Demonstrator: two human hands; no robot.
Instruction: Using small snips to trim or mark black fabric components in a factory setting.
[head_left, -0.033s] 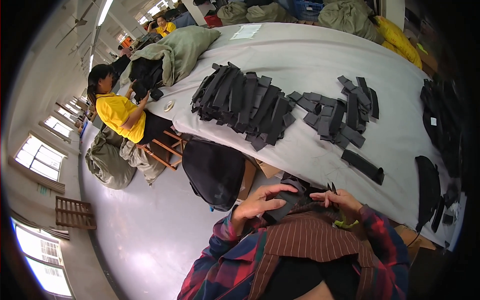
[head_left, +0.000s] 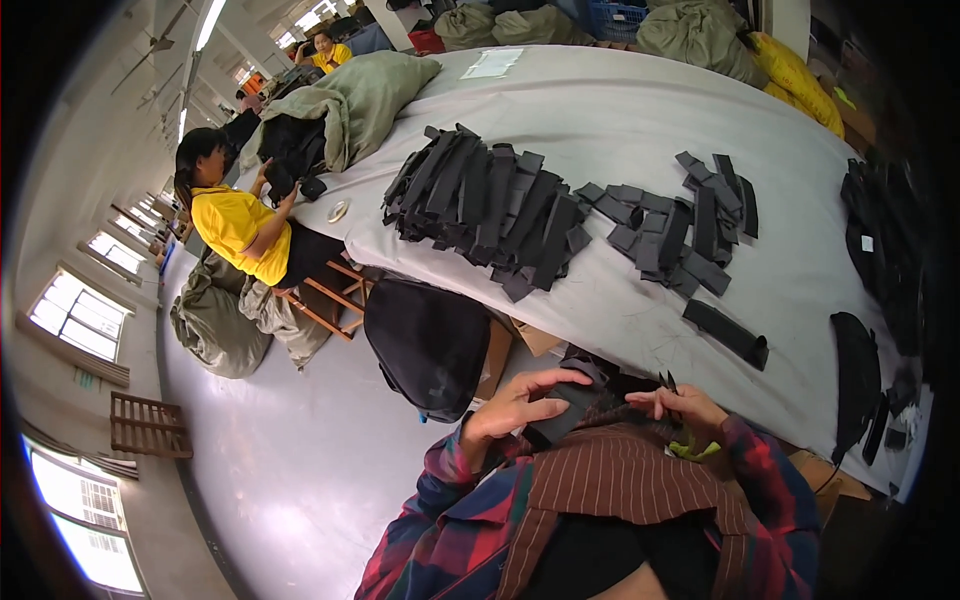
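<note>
My left hand (head_left: 512,410) pinches a black fabric strip (head_left: 556,424) over my lap, thumb on top. My right hand (head_left: 682,404) is closed around small dark snips (head_left: 668,380), their two pointed blades sticking up past the fingers. A small gap parts the right fingertips from the strip. On the table beyond my hands rests a single dark strip (head_left: 722,332). Farther off lie a loose group of dark strips (head_left: 650,225) and, to its left, a large heap of similar strips (head_left: 480,200). The snips' handles are hidden by my palm.
A white-covered table (head_left: 600,120) curves ahead of me. Black pieces (head_left: 855,380) lie at its right end. Below the table's edge on the left is a black bag (head_left: 425,345). A co-worker in yellow (head_left: 240,230) sits beside an open green sack (head_left: 370,95).
My right hand with the snips has shifted very slightly to the right and down. My left hand and the strip are almost unmoved.
</note>
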